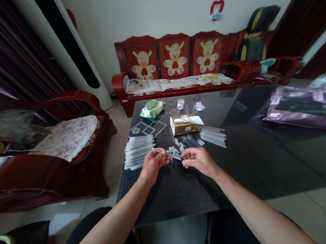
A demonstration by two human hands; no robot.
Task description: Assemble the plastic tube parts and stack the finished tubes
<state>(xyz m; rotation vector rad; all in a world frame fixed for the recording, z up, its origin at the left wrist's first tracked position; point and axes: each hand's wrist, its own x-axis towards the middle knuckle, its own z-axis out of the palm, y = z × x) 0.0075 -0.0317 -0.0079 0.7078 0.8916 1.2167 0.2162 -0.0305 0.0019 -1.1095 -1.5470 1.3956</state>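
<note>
My left hand (152,163) is closed round a thin clear pen tube (159,150) that sticks out toward the right. Close beside it, my right hand (197,159) pinches a small pale part I cannot make out, just above the black table (237,169). Between and behind the hands lies a scatter of small grey caps (175,150). A neat stack of finished clear tubes (138,151) lies left of my left hand. Dark thin refills (189,140) and another bundle of clear tubes (213,135) lie behind my right hand.
A gold tissue box (185,124) stands behind the parts, with a green packet (152,108) and a small white jar (180,103) farther back. A purple plastic bag (302,108) lies at the right. A red wooden sofa (176,67) and armchair (56,143) flank the table.
</note>
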